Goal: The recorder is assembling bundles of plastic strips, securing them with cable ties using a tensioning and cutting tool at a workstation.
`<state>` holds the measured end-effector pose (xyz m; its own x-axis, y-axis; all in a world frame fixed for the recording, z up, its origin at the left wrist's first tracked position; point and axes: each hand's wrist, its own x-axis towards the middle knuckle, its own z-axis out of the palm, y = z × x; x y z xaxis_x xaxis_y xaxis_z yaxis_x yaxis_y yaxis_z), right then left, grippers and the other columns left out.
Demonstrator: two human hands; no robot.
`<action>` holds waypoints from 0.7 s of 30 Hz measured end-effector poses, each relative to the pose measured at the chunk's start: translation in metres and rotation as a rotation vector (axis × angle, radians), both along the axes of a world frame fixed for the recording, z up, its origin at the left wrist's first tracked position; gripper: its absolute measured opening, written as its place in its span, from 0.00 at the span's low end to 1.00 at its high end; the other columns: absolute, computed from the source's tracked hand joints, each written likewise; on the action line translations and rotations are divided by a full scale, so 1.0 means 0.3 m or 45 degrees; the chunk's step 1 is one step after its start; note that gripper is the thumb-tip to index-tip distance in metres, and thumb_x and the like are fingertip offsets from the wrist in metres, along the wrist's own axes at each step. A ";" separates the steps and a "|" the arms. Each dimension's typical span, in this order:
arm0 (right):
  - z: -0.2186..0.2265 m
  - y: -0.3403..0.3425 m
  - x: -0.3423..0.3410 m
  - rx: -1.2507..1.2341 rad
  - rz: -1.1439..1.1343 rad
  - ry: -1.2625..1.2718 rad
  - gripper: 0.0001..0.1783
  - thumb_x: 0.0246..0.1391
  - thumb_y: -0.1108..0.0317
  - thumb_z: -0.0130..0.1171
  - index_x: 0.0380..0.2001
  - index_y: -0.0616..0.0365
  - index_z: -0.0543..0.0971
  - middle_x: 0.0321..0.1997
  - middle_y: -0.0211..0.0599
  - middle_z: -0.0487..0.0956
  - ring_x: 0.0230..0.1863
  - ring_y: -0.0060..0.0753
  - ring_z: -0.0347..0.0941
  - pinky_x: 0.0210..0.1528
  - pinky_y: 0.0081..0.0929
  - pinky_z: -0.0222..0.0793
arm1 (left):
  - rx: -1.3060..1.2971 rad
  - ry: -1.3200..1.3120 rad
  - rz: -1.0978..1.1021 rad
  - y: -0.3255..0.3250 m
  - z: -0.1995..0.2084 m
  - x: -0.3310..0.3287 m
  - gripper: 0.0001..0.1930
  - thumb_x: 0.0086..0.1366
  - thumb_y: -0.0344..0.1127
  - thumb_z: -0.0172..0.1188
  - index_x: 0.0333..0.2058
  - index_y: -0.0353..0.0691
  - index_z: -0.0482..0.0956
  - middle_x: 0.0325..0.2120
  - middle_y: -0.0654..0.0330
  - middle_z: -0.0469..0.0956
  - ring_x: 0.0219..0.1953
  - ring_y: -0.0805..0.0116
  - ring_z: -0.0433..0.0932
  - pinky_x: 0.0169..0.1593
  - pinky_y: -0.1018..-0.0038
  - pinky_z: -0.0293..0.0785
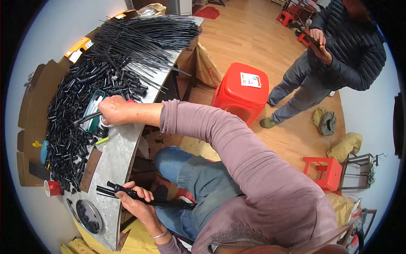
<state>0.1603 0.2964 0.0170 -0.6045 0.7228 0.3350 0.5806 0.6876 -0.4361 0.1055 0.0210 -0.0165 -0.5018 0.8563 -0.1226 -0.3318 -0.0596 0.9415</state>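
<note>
My left hand, with a bracelet at the wrist, is closed around several thin black rods and a thicker black tubular fitting, just off the table's near edge. Further along the table, my right hand is closed on a slim dark stick-like piece that points left; its kind is unclear. Beneath that hand lies a green tray with something white in it. A large heap of small black tubular fittings surrounds the tray's far side.
Long black rods lie bundled at the table's upper end, some overhanging. The grey table holds a yellow-green marker, red cup and round metal dish. A red stool and a standing person are to the right.
</note>
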 end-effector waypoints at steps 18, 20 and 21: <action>-0.064 -0.599 0.224 -0.751 0.266 0.835 0.08 0.50 0.70 0.56 0.27 0.64 0.72 0.27 0.52 0.77 0.34 0.54 0.76 0.35 0.43 0.70 | 0.072 0.217 0.035 0.000 0.112 0.138 0.34 0.65 0.64 0.44 0.41 0.31 0.71 0.18 0.65 0.64 0.12 0.78 0.61 0.15 0.82 0.57; -0.070 -0.628 0.221 -0.759 0.267 0.919 0.09 0.51 0.69 0.56 0.27 0.65 0.71 0.29 0.53 0.77 0.35 0.56 0.76 0.36 0.45 0.69 | 0.051 0.234 0.075 -0.017 0.114 0.134 0.36 0.64 0.66 0.43 0.42 0.30 0.72 0.18 0.66 0.64 0.12 0.80 0.61 0.15 0.83 0.56; -0.077 -0.647 0.219 -0.699 0.241 0.920 0.09 0.51 0.69 0.56 0.28 0.65 0.70 0.29 0.53 0.76 0.36 0.57 0.75 0.36 0.45 0.69 | 0.052 0.245 0.084 -0.028 0.114 0.136 0.36 0.64 0.66 0.43 0.42 0.30 0.72 0.18 0.66 0.64 0.12 0.80 0.61 0.15 0.83 0.56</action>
